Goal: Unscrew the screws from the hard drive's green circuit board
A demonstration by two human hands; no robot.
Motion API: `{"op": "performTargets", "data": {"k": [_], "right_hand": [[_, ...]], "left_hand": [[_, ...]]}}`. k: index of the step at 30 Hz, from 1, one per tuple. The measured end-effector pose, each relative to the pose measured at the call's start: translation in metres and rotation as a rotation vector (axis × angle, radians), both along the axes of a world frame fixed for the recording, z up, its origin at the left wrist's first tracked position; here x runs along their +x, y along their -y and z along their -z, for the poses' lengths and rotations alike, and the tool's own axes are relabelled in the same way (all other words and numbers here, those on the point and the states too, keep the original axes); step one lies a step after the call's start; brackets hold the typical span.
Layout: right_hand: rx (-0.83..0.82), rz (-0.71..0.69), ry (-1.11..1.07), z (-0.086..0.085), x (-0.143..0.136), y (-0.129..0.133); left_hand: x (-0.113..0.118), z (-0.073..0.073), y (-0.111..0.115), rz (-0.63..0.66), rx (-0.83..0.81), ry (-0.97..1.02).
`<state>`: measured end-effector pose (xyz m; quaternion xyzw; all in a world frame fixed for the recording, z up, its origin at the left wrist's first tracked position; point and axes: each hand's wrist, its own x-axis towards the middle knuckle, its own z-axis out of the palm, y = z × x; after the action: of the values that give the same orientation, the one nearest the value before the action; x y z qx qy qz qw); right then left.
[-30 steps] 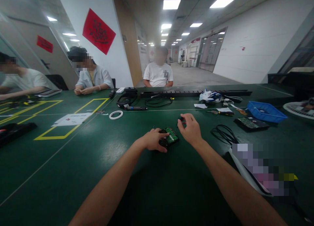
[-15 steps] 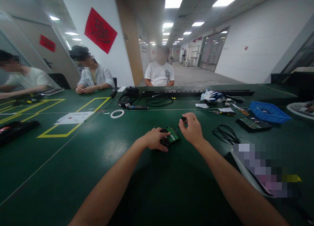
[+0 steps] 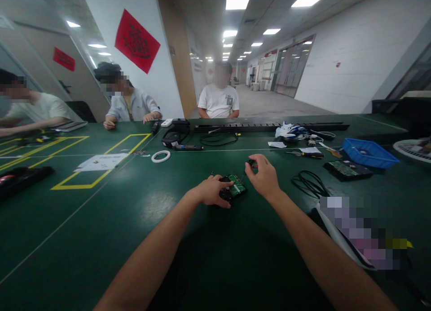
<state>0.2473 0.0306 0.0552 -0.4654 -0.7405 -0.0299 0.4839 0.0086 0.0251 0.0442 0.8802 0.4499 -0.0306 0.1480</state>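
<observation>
A hard drive (image 3: 239,188) with a bare green circuit board lies on the dark green table in front of me. My left hand (image 3: 214,191) is closed round its left side, thumb and fingers on the casing and the board's edge. Between the fingertips of my right hand (image 3: 265,176) is the dark handle of a small screwdriver (image 3: 251,163). Its thin shaft slants down to the right part of the board. Whether the tip touches a screw is too small to tell.
To the right are a black cable coil (image 3: 310,184), another circuit-board drive (image 3: 348,170), a blue tray (image 3: 368,154) and a yellow-black screwdriver (image 3: 311,155). A white tape ring (image 3: 160,157) lies left. Several people sit across the table, one (image 3: 218,99) straight ahead.
My hands, the drive and the small screwdriver hold nearly the same place. At the far left, one seated person has parted their hands, one reaching right towards a black object on the table.
</observation>
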Motion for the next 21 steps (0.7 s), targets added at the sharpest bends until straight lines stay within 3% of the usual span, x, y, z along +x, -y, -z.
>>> {"op": "performTargets", "data": {"k": [7,21], "right_hand": [[-0.018,-0.006,-0.080,0.0018,-0.0019,-0.0012],[0.077,-0.016,0.026,-0.0013,-0.0013,0.0021]], "left_hand": [[0.0009,-0.0026,0.0021,-0.006,-0.009,0.003],[0.0015,-0.0013,0.0016,-0.007,-0.002,-0.002]]}}
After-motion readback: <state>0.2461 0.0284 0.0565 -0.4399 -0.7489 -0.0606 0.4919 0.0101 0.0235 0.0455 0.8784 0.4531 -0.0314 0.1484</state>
